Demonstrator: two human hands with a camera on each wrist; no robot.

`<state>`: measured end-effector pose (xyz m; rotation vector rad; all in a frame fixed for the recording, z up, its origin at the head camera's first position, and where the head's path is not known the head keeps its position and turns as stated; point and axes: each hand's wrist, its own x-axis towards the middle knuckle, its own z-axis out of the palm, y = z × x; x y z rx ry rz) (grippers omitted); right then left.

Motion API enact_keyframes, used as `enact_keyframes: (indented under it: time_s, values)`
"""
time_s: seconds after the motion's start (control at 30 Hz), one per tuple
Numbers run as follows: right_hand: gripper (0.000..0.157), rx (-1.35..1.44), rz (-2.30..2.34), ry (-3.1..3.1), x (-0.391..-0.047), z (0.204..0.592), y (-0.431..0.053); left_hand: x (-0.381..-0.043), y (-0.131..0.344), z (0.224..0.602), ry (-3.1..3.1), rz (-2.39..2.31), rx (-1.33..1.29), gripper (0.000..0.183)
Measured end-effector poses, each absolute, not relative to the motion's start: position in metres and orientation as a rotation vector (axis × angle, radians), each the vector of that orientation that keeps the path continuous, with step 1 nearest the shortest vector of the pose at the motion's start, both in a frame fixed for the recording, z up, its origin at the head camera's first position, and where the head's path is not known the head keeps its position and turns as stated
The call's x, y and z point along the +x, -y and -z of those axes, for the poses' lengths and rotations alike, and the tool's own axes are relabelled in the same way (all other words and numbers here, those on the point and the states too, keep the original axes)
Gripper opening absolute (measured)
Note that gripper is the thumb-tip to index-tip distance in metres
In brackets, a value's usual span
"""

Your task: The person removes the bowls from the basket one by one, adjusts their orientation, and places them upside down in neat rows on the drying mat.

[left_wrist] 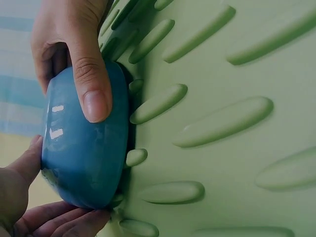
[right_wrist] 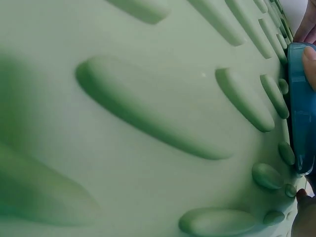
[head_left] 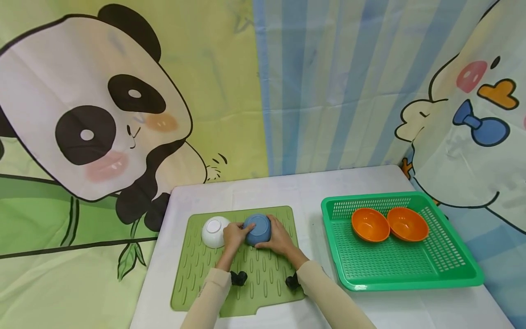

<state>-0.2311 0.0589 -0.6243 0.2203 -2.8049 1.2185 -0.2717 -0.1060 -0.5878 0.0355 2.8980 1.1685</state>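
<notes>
A blue bowl [head_left: 259, 230] sits upside down on a green ridged mat [head_left: 197, 283], its foot ring facing up. My right hand [head_left: 281, 237] grips its right side, thumb down the near wall, as the left wrist view shows up close. From the left, my left hand [head_left: 234, 236] holds the same bowl [left_wrist: 86, 148], thumb at its base and fingers along the side close to the mat. Just beside the left hand stands an overturned white bowl [head_left: 211, 235], partly covered by that hand in the head view. Only an edge of the blue bowl [right_wrist: 302, 113] shows in the right wrist view.
To the right, a green plastic basket [head_left: 378, 269] rests on the white-covered table [head_left: 316, 192]. Two orange bowls [head_left: 370, 225] lie side by side in it, openings up. Behind the table hangs a cartoon-printed curtain [head_left: 230, 91].
</notes>
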Motion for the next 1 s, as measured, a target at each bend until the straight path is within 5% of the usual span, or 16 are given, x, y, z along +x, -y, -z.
enact_keyframes:
  time_s: [1.0]
  values:
    - [0.110, 0.222, -1.257, 2.824, -0.2289, 0.6262, -0.0581, -0.2722, 0.1065, 0.5878, -2.936, -1.132, -0.067, 0.055]
